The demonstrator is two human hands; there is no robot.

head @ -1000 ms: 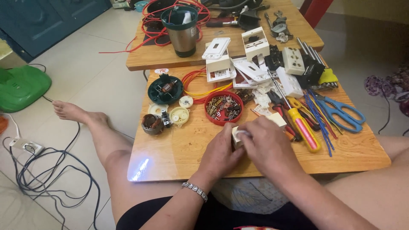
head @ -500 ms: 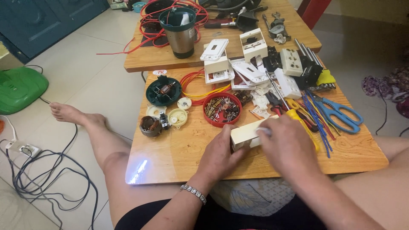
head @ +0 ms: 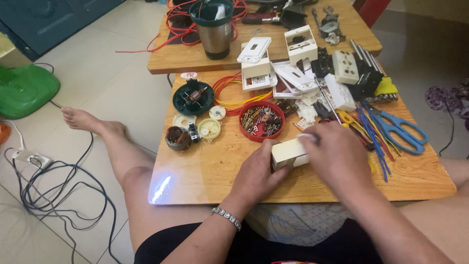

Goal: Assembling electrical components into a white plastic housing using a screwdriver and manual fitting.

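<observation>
Head view: my low wooden table [head: 205, 166], cluttered w/ parts; my right hand [head: 337, 159] covers a cream plastic box [head: 288, 150] at the table's near edge, fingers curled on it; my left hand [head: 256, 173] grips its left end; red screw dish [head: 261, 121] just beyond; blue scissors [head: 398, 129] to the right.

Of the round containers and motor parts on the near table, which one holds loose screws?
The red round tray, just beyond the left hand. It is filled with loose screws and small metal bits, while the dark green round housing to its left holds a copper-wound motor part.
</observation>
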